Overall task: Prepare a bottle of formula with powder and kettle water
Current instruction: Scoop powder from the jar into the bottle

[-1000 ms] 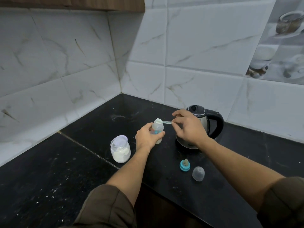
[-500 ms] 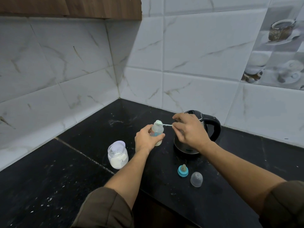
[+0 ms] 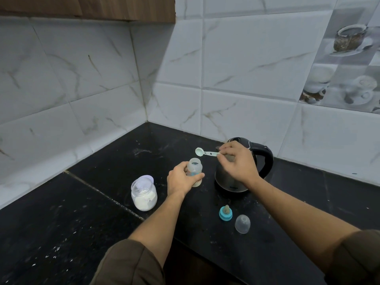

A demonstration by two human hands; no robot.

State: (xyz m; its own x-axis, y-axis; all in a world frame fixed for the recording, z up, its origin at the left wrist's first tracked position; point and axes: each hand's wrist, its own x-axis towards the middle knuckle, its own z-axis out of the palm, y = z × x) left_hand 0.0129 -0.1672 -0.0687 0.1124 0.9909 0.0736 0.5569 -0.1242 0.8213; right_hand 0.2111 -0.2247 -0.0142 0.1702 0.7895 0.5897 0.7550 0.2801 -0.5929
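A small clear baby bottle (image 3: 195, 169) stands upright and uncapped on the black counter (image 3: 102, 212), and my left hand (image 3: 182, 178) grips its body. My right hand (image 3: 236, 161) pinches the handle of a pale green scoop (image 3: 202, 152), held a little above and to the right of the bottle's mouth with its bowl turned toward me. Behind my right hand stands a steel kettle (image 3: 232, 179) with a black handle. To the bottle's left sits an open glass jar (image 3: 144, 194) holding white powder.
A teal nipple ring (image 3: 225, 212) and a clear dome cap (image 3: 242, 223) lie on the counter in front of the kettle. Tiled walls meet in a corner behind. White specks dot the counter at the left. The counter's front edge runs between my arms.
The scoop was over the bottle's mouth; now my right hand has lifted it up and to the right, clear of the mouth. My left hand still holds the bottle.
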